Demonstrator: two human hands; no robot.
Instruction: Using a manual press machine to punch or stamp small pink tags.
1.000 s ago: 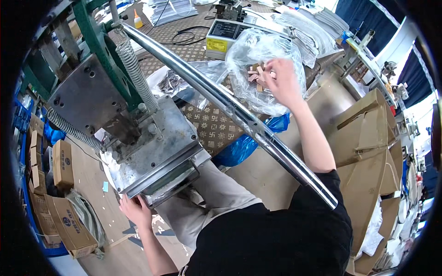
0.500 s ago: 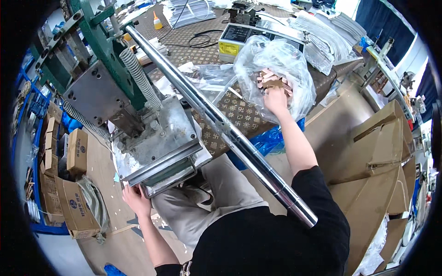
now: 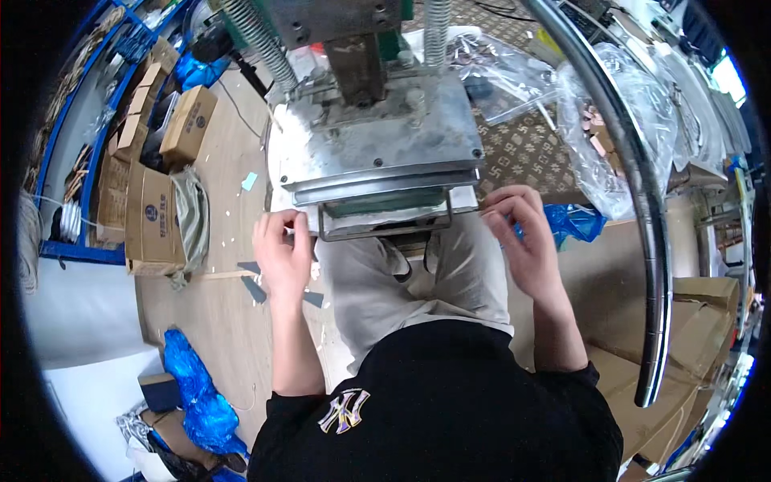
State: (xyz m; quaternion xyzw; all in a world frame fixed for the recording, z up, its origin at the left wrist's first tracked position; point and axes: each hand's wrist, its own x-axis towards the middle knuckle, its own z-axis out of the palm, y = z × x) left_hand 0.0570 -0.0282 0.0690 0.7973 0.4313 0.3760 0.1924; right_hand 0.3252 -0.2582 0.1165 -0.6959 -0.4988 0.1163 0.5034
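Observation:
A hand press with a grey metal block (image 3: 377, 136) stands in front of me, with a green pad (image 3: 389, 202) and a thin metal frame (image 3: 385, 235) at its near edge. My left hand (image 3: 283, 255) is at the near left corner of the press, thumb and fingers drawn together beside a white sheet (image 3: 463, 198) under the block. Opposite it, my right hand (image 3: 526, 241) has its fingers bent together at the right end of that sheet. Whatever either hand pinches is too small or hidden to make out.
The press's long chrome lever (image 3: 642, 177) curves down on my right. Behind it lies a clear plastic bag (image 3: 666, 120) with pinkish pieces inside. A blue bag (image 3: 574, 221) hangs below the table. Cardboard boxes (image 3: 152, 213) stand at left, large cartons (image 3: 666, 361) at right.
My right hand has left the plastic bag and come to the right side of the press. My left hand stays near the left corner. The view has turned toward the press.

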